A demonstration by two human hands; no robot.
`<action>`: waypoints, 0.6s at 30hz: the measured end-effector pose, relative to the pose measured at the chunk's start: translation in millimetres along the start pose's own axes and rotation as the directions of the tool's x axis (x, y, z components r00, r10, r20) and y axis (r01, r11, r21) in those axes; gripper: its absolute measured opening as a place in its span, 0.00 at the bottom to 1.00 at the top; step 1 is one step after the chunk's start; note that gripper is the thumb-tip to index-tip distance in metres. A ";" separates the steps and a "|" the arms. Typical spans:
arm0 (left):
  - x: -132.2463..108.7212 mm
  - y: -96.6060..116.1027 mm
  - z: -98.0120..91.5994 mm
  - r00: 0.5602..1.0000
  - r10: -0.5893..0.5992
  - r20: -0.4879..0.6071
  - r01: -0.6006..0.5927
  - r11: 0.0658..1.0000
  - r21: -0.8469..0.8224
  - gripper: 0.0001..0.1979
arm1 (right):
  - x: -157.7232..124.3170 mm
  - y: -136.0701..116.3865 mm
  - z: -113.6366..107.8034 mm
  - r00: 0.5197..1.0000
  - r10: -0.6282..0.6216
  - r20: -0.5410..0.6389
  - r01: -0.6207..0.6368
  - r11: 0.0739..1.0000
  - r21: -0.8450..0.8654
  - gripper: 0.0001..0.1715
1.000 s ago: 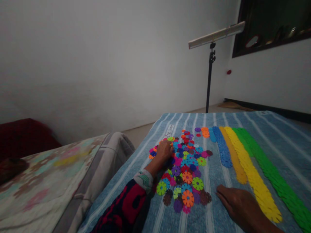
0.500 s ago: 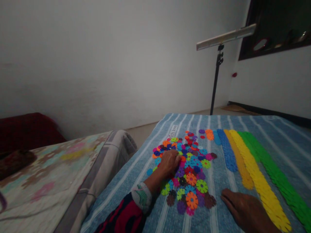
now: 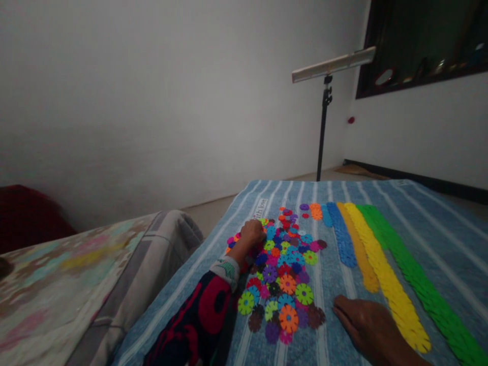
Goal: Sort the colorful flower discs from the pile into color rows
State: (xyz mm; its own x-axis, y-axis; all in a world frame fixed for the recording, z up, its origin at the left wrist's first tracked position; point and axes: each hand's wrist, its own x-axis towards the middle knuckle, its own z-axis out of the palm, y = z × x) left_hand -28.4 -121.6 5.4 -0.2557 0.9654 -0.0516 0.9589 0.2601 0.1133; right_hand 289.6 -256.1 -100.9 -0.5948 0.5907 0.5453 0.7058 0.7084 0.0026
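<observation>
Well, the left arm stretches forward and slightly to the right across the striped blue cloth (image 3: 430,218), its dark-and-red sleeve (image 3: 208,310) ending in a pale cuff (image 3: 224,272) at the wrist. The left hand (image 3: 252,233) is palm down, its back facing up, over the far left part of the loose, many-coloured pile of flower-shaped discs (image 3: 287,260). Its fingers bend down among the discs and seem to touch them; their tips are hidden, so I cannot tell how wide they are parted or whether a disc is pinched between them.

The right forearm comes in from the lower edge and angles up to the left. The right hand (image 3: 364,323) is low over the cloth, to the right of the pile and apart from it, just beside the yellow row (image 3: 385,274). Thumb and forefinger lie close together, pointing away and to the left; the other fingers are out of sight underneath, so I cannot tell how far they are closed or whether they hold anything. Beyond it lies the blue row (image 3: 342,236).
</observation>
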 end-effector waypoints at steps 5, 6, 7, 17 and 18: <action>11.1 -9.8 4.0 0.999 -0.023 -0.046 0.016 0.990 -0.140 0.12 | 4.0 -5.0 -4.4 1.000 0.029 -0.011 -0.029 1.000 -0.004 0.17; 13.4 -11.9 4.8 0.998 -0.026 -0.057 0.015 0.981 -0.192 0.11 | 4.1 -4.9 -4.6 1.000 0.025 -0.015 -0.025 1.000 -0.001 0.17; 15.6 -13.7 5.6 0.998 -0.028 -0.063 0.012 0.971 -0.241 0.09 | 4.0 -4.6 -4.6 1.000 0.018 -0.019 -0.018 1.000 0.003 0.17; 39.5 -19.2 -1.2 0.994 -0.035 -0.105 -0.036 0.797 -0.602 0.05 | 1.1 -1.2 1.6 1.000 -0.006 -0.019 0.007 1.000 0.031 0.14; 43.0 -15.2 -3.2 0.991 -0.037 -0.125 -0.051 0.775 -0.630 0.05 | 1.0 -2.0 2.6 1.000 0.003 -0.018 -0.002 1.000 0.030 0.14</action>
State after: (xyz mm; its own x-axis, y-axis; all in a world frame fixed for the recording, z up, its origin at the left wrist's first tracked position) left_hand -54.3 -84.0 4.6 -0.3040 0.9502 0.0690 0.6785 0.1651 0.7158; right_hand 286.7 -256.0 -102.5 -0.5855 0.5856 0.5605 0.6952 0.7184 -0.0243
